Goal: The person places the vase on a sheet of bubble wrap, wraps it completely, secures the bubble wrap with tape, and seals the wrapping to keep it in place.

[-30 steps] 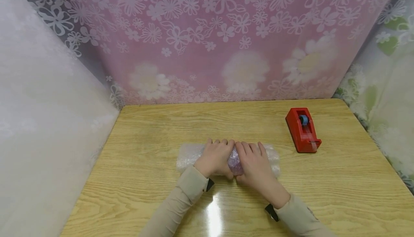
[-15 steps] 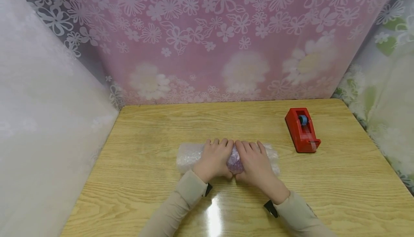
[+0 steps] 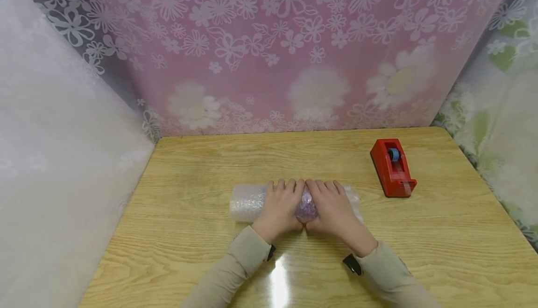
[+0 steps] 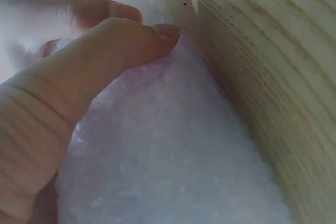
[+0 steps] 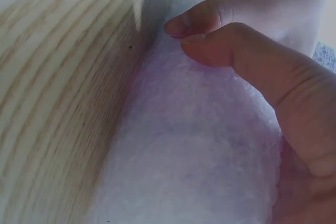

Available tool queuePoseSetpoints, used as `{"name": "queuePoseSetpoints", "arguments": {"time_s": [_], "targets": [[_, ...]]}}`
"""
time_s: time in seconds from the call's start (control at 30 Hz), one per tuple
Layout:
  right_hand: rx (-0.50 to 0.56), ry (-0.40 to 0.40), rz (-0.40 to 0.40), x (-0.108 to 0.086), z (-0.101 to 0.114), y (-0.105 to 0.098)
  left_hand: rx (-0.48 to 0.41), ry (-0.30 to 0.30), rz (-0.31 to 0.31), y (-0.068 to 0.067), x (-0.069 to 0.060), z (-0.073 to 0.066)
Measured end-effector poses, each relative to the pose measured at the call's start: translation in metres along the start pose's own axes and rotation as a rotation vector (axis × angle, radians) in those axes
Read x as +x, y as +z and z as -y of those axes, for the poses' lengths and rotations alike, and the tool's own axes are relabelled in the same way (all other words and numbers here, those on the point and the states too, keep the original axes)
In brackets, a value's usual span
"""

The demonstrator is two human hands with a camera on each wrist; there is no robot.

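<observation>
A roll of bubble wrap (image 3: 247, 203) lies crosswise on the wooden table, with something purple showing through its middle. My left hand (image 3: 280, 207) grips the roll just left of centre, fingers over the far side and thumb on the near side. Right beside it, my right hand (image 3: 332, 210) grips the roll in the same way, and the two thumbs almost meet. In the left wrist view the thumb presses along the bubble wrap (image 4: 173, 150) close to the tabletop. From the right wrist, the bubble wrap (image 5: 194, 145) looks faintly purple under the thumb. What is inside cannot be made out.
To the right, further back, stands a red tape dispenser (image 3: 392, 168) with a strip of clear tape at its cutter. A pink flowered curtain (image 3: 269, 65) hangs behind the table's back edge (image 3: 294, 133). Pale cloth hangs at both sides.
Both hands stay on the roll, which has turned slightly and shifted a little away from the body. Its left end looks smoother and tighter. The tape dispenser stays in place.
</observation>
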State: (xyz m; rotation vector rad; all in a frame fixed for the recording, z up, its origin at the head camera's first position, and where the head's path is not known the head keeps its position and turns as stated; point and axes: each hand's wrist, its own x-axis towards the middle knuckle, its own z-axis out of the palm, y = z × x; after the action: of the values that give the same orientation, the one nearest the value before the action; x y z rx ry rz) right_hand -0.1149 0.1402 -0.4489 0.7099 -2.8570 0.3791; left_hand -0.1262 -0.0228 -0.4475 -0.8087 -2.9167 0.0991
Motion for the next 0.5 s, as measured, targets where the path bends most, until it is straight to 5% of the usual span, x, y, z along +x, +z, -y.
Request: {"name": "queuePoseSetpoints", "arguments": {"time_s": [0.5], "targets": [[0.054,0.019,0.071,0.0044,-0.0072,-0.0012,-0.007,0.012,0.003,0.0023,0.0068,0.0017]]}}
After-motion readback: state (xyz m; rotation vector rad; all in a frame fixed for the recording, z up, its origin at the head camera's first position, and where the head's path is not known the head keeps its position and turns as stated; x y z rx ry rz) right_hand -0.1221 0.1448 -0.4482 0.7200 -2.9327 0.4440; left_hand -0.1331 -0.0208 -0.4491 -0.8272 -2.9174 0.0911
